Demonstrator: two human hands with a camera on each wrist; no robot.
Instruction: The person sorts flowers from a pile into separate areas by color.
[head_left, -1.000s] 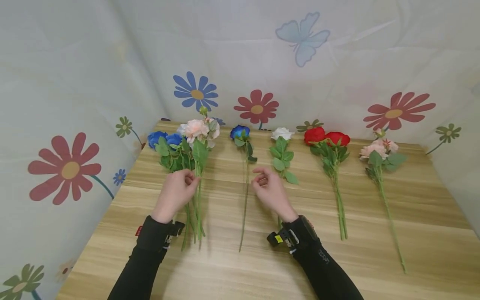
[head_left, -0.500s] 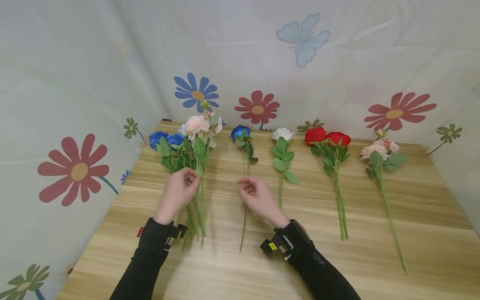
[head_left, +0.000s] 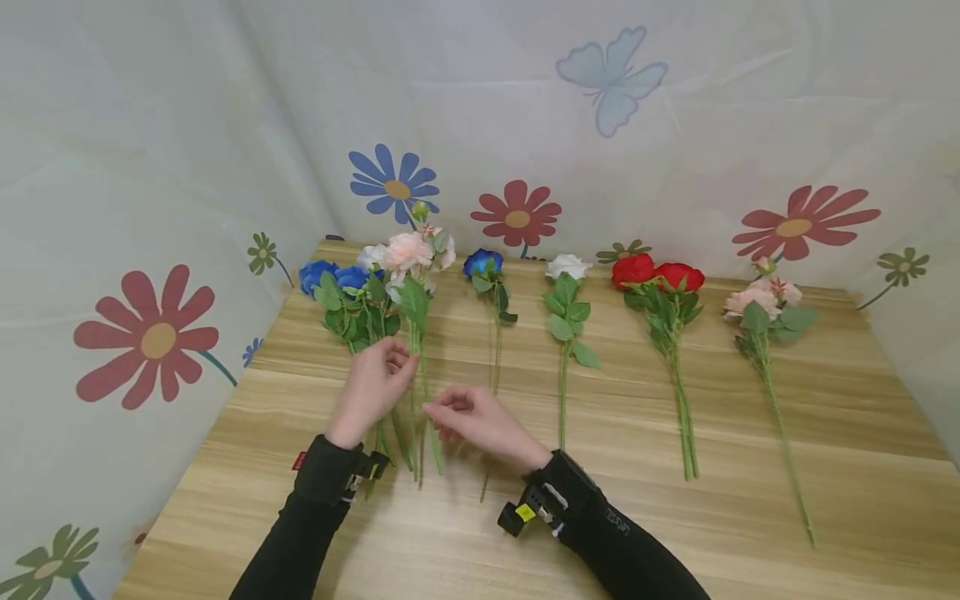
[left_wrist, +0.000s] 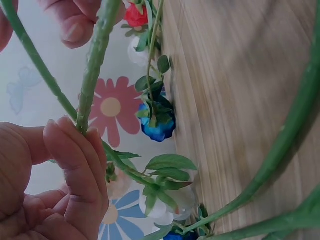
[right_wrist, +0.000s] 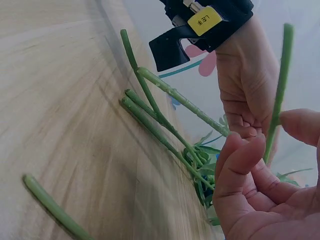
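Note:
At the left of the head view, my left hand (head_left: 375, 379) pinches green stems (left_wrist: 92, 82) below a pale pink peony (head_left: 408, 252) and a white flower (left_wrist: 170, 207). These held stems cross at the fingertips and spread apart below. My right hand (head_left: 480, 421) reaches in from the right, close to their lower part. In the right wrist view, one stem (right_wrist: 282, 75) passes between that hand's thumb and loosely bent fingers; the thumb tip is right at it and the fingertips show a gap. Blue roses (head_left: 318, 277) with leafy stems lie just left of the held flowers.
On the wooden table (head_left: 600, 533) a single blue rose (head_left: 482, 262) lies partly beneath my right hand. Further right are a white rose (head_left: 568, 266), red roses (head_left: 632, 271) and a pink flower (head_left: 752, 298). A flower-printed cloth (head_left: 465, 100) hangs behind.
My right hand has moved left, past the single blue rose's stem, to the held stems. My left hand has shifted slightly right, carrying the pink and white flowers away from the blue roses.

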